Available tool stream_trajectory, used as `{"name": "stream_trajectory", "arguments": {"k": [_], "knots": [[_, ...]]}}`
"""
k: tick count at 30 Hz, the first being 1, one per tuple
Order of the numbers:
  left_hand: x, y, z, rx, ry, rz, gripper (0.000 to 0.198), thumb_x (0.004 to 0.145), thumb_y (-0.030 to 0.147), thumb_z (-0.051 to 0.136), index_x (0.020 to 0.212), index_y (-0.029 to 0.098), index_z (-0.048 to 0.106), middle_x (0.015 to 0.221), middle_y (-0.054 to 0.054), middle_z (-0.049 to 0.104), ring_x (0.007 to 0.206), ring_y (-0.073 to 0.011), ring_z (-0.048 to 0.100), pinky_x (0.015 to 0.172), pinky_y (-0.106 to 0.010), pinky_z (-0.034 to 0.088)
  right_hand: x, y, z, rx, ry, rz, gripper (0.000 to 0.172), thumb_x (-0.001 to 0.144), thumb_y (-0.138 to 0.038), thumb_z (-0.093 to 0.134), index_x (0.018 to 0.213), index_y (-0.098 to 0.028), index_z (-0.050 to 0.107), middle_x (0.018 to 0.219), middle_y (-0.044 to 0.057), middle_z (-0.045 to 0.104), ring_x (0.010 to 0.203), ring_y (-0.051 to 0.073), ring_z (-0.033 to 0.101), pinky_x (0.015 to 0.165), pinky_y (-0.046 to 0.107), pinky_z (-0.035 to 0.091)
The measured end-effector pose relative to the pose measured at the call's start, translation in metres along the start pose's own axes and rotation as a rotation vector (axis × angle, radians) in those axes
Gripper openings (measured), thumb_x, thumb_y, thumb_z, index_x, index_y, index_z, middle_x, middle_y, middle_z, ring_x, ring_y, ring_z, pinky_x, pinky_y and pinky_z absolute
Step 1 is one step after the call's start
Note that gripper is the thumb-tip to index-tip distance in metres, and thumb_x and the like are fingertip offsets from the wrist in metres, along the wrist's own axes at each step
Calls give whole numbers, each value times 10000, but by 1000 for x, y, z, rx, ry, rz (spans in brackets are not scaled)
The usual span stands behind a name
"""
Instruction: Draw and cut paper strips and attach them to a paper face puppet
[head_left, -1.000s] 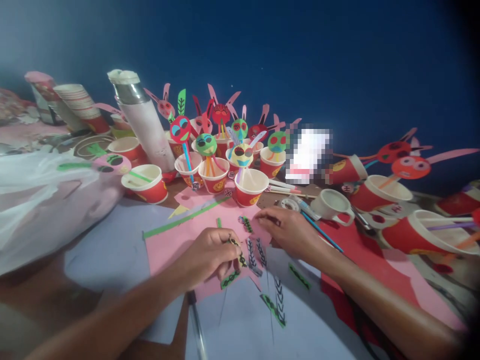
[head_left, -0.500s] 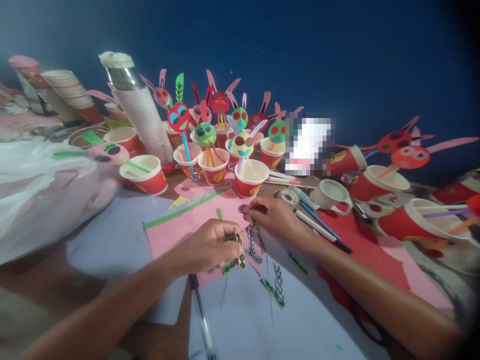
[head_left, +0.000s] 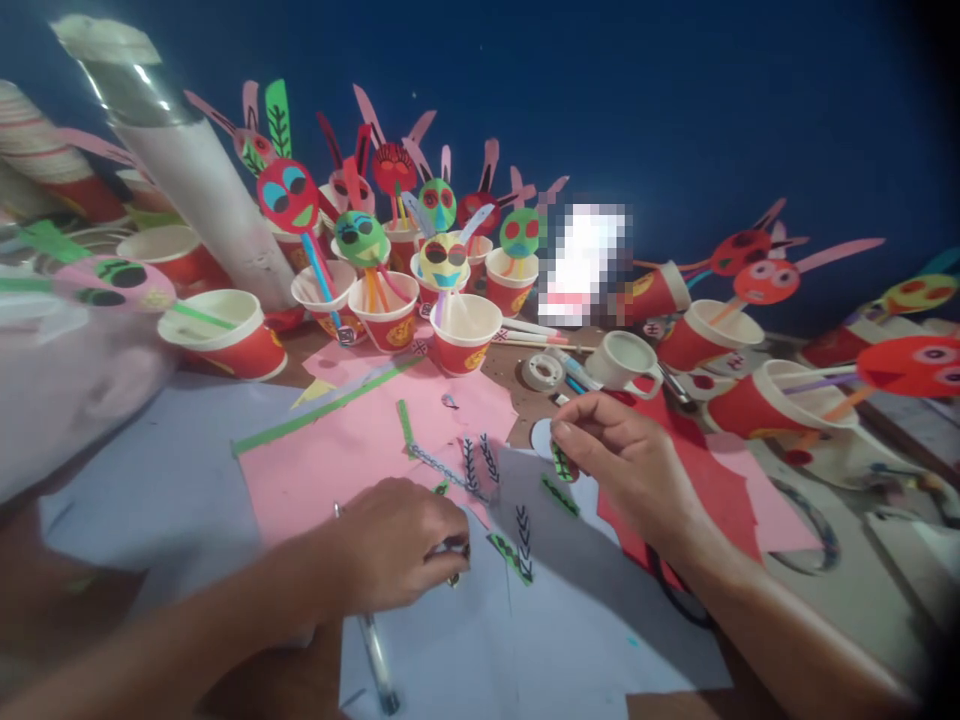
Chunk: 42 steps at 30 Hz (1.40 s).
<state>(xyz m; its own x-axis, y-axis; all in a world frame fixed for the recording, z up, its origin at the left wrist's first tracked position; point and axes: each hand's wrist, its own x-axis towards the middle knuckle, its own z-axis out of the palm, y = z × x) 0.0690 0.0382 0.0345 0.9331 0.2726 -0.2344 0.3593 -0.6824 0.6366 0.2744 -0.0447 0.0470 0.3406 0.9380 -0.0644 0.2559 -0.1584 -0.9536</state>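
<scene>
My right hand (head_left: 626,465) pinches a small green paper piece with black marks (head_left: 562,462) between thumb and fingertips, beside a white disc (head_left: 540,436). Low over the grey-blue paper (head_left: 585,620), my left hand (head_left: 405,545) is closed, mostly hiding the small paper cutouts in it; only dark, pale edges show. Between the hands lie green strips with black drawings (head_left: 512,556) and clear pieces with black leaf-like marks (head_left: 525,540). Pink paper (head_left: 322,470) with a green strip along its far edge lies beyond. A pen (head_left: 376,665) rests below my left hand.
Red paper cups (head_left: 465,350) with coloured paper faces on straws stand in rows behind. A white flask (head_left: 202,200) leans at the left, near a white plastic bag (head_left: 82,380). At the right are a mug (head_left: 624,362), a tape roll (head_left: 542,372) and red paper (head_left: 720,490).
The view has shifted right. My right hand has drawn back from the pink paper to the right, now showing a green piece. My left hand has turned palm-down, covering its cutouts.
</scene>
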Motion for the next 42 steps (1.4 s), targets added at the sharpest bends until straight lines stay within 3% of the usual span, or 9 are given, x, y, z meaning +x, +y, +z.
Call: {"name": "stream_trajectory", "arguments": {"k": [2,7,12,17,22,30,33,38,42], "knots": [[-1,2,-4,16,8,-16,100,767,233,576,758,206,672,612,12,595,530,-127,480,519,-224,290,-2,-2,-1,11,18,-2,116,820,-314,557,783,-204,561,573,-38,543,514,96,515,472,212,391],[-5,3,-14,-97,52,-52,312,807,188,485,1062,248,654,547,44,519,516,-113,465,556,-201,342,-3,-7,2,16,15,9,121,794,-316,585,760,-201,575,630,-29,550,544,91,473,482,209,371],[-3,0,-8,-524,159,-188,248,848,245,445,924,208,679,649,12,575,596,-113,513,538,-193,365,-8,-2,19,124,-120,76,121,774,-305,601,740,-193,572,611,-43,517,559,91,469,526,219,375],[1,2,-1,-922,137,-259,162,803,290,538,769,156,621,612,27,554,499,-67,444,458,-173,326,-14,0,33,155,-227,146,103,772,-266,587,725,-176,568,588,-39,527,560,93,473,530,223,369],[2,4,0,-1037,66,-289,163,740,298,622,701,148,572,578,46,541,405,-30,345,396,-170,263,-17,-4,34,124,-228,158,88,776,-242,587,715,-179,573,600,-41,538,562,86,463,527,211,363],[4,1,6,-1014,170,-350,155,743,284,619,695,144,570,525,40,535,375,-31,347,374,-168,241,-16,5,37,154,-335,178,146,768,-275,607,681,-174,545,602,-51,481,549,78,425,500,204,312],[5,-2,8,-1155,181,-293,256,795,370,586,713,127,587,583,11,559,384,-32,381,376,-166,249,-14,6,36,154,-351,196,180,777,-275,588,649,-176,510,570,-56,481,535,79,425,501,205,310],[8,-4,6,-1678,181,-274,358,845,442,501,905,112,625,783,-71,621,691,-165,610,624,-287,493,-9,6,32,160,-329,220,189,777,-294,584,655,-181,494,570,-56,483,540,82,427,512,207,317],[10,-3,3,-1851,174,-300,327,887,340,454,925,78,644,864,-98,626,831,-179,601,769,-330,494,-8,8,31,119,-314,198,196,787,-300,570,652,-179,496,579,-60,425,544,80,372,504,210,293]]}}
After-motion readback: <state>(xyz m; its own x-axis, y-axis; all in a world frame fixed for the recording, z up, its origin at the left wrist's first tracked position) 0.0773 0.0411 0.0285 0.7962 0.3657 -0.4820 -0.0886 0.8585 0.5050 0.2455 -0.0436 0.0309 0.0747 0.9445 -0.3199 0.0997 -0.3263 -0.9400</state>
